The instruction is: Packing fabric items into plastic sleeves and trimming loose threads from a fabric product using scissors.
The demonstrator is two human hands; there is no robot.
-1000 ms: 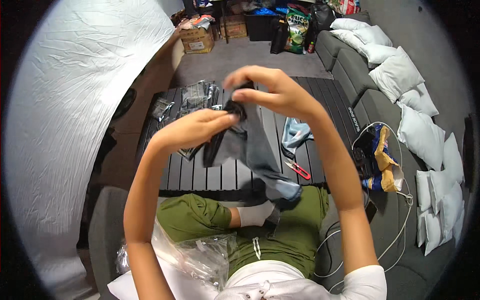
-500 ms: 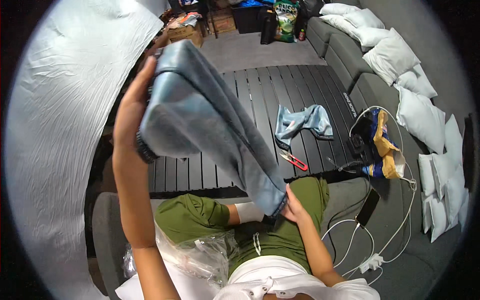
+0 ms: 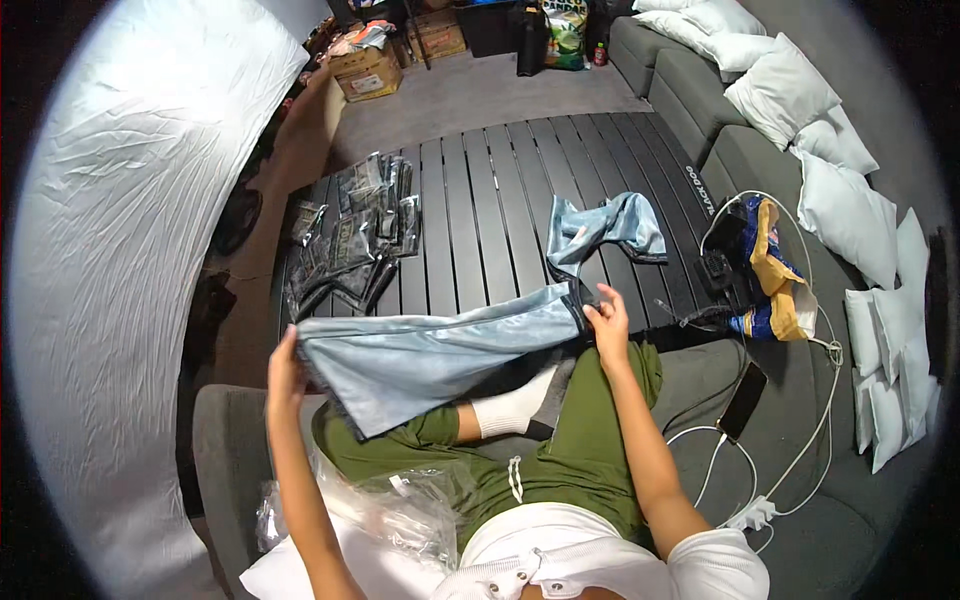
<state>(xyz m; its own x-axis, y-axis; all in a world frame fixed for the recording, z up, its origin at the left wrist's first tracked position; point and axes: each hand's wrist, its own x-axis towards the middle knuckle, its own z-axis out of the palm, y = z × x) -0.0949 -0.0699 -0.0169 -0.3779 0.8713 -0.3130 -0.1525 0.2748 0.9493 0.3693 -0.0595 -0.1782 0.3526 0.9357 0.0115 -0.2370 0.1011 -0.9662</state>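
A light blue, shiny fabric sleeve (image 3: 430, 350) with dark edging is stretched across in front of me, above my lap. My left hand (image 3: 285, 378) pinches its wide left end, which hangs down in a point. At the narrow right end, my right hand (image 3: 608, 325) grips the dark band between thumb and fingers. A second light blue fabric piece (image 3: 610, 228) with dark ends lies crumpled on the black slatted table (image 3: 475, 215), just beyond my right hand. No scissors show now.
Several black items in clear wrappers (image 3: 365, 225) lie at the table's left. To the right are a blue-and-yellow bag (image 3: 770, 270), white cables, a power strip (image 3: 752, 515) and a phone (image 3: 742, 402) on the sofa. Clear plastic (image 3: 400, 510) lies by my left thigh.
My left hand has come down with the sleeve's wide end, while my right hand has risen. The sleeve now lies nearly level, uncovering the wrapped items and hiding the red-handled scissors' spot.
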